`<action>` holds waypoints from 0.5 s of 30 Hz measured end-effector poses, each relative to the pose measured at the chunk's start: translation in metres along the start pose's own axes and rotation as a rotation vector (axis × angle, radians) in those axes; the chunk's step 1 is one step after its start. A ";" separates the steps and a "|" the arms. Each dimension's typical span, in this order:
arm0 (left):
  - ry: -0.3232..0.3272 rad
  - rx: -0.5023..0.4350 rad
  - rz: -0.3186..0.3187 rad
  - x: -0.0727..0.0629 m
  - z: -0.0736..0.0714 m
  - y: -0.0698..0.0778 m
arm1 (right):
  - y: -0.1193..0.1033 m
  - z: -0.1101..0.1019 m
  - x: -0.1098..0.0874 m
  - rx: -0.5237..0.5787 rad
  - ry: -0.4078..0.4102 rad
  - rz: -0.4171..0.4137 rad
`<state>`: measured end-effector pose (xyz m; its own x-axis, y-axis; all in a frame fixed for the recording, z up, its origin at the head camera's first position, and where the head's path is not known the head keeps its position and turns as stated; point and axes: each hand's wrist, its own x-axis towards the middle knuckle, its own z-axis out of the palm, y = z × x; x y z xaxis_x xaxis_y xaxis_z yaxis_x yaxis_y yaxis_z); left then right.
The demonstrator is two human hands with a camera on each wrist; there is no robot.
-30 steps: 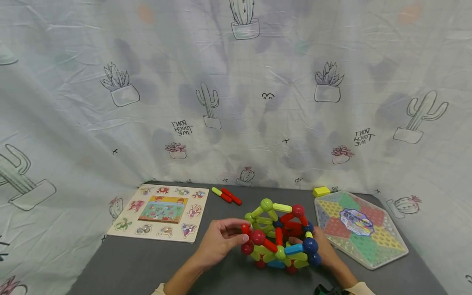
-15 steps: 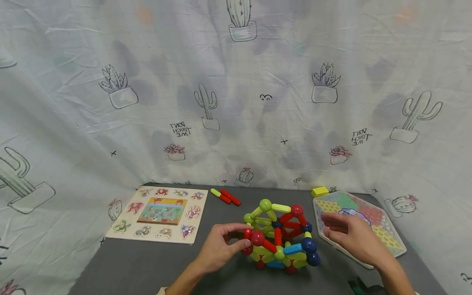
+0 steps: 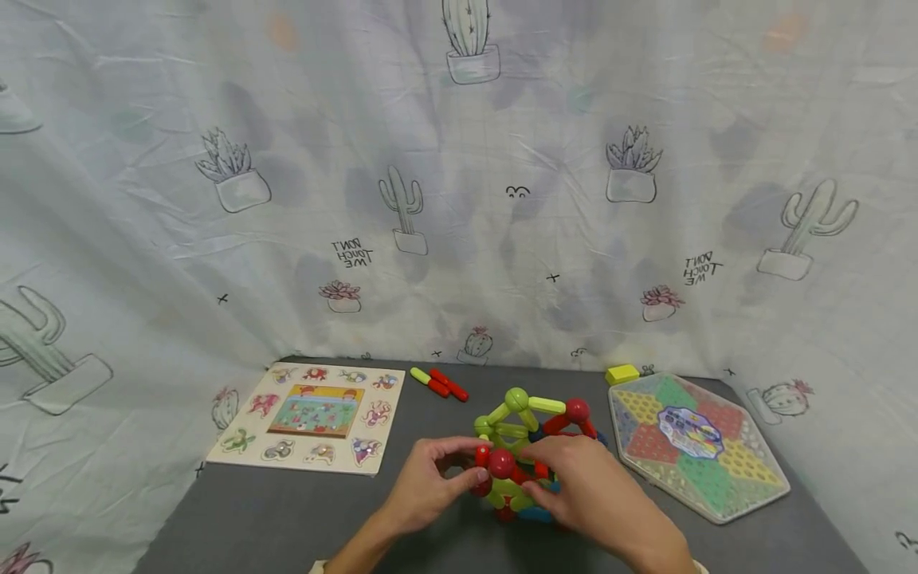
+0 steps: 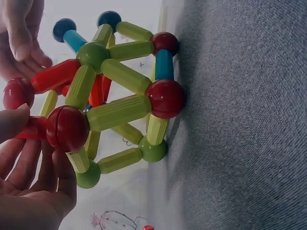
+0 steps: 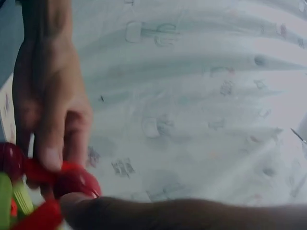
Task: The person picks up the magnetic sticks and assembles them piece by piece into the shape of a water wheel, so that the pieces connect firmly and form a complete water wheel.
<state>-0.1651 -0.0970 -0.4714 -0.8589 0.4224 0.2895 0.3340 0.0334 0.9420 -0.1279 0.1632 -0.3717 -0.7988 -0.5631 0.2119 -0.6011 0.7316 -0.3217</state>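
A structure of magnetic rods and balls [image 3: 516,399] in green, red and blue stands on the grey table. My left hand [image 3: 423,486] pinches a short red rod [image 4: 34,128] between thumb and fingers at its near left side. That rod joins two dark red balls, one the lower ball [image 4: 68,128], the other the upper ball [image 3: 501,463]. My right hand [image 3: 598,494] reaches over the near right side, thumb and fingers parted around the red slanting rod [image 4: 56,75]. In the right wrist view its thumb overlaps a red ball [image 5: 76,184]; contact is unclear. The hand hides the blue parts behind it.
A wooden picture puzzle board [image 3: 387,406] lies at left. Loose rods [image 3: 448,384], red and green-red, lie behind the structure. At right are a hexagonal game board [image 3: 645,454] and a yellow block [image 3: 621,374]. A cactus-print curtain [image 3: 459,199] rises behind the table.
My right hand left the structure's right side, swung out rightward, then came back left over its near side. My left hand keeps its pinch on the red rod, almost unmoved.
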 end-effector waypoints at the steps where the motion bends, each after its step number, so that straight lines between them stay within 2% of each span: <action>1: -0.001 0.004 -0.001 0.000 0.001 -0.001 | -0.002 0.004 0.003 -0.009 -0.002 0.002; 8: 0.004 0.087 0.012 -0.002 0.005 -0.002 | -0.002 0.021 0.011 0.022 -0.007 0.042; 11: 0.005 0.142 0.059 -0.002 0.007 0.000 | 0.002 0.018 0.009 0.041 -0.010 0.079; 15: -0.005 0.261 0.126 0.000 0.012 0.004 | 0.012 0.011 0.007 0.115 -0.043 0.110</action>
<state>-0.1595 -0.0862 -0.4701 -0.8026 0.4424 0.4002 0.5273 0.2124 0.8227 -0.1404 0.1643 -0.3843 -0.8563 -0.4998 0.1303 -0.5010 0.7425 -0.4447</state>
